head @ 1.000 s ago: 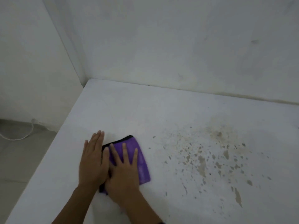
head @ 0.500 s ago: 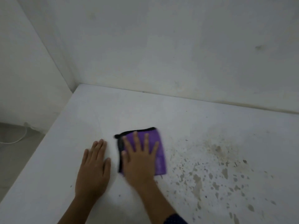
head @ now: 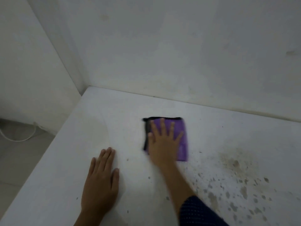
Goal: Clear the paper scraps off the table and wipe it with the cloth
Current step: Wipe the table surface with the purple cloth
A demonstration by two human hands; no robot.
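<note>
Both hands are flat on the white table [head: 114,121], well apart. Right hand [head: 162,144], fingers spread straight, presses down on the folded purple cloth [head: 183,141], which lies toward the back wall, its black edge showing beside the thumb. Left hand [head: 101,181] rests palm down, fingers together, nearer the table's left edge, clear of the cloth. Brown stains [head: 236,181] speckle the surface to the right.

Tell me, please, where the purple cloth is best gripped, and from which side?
Probably by the right edge of the cloth, pinched from the right. It lies flat and folded on the table, and the right hand presses spread over its left and middle, so only that strip is bare.
</note>
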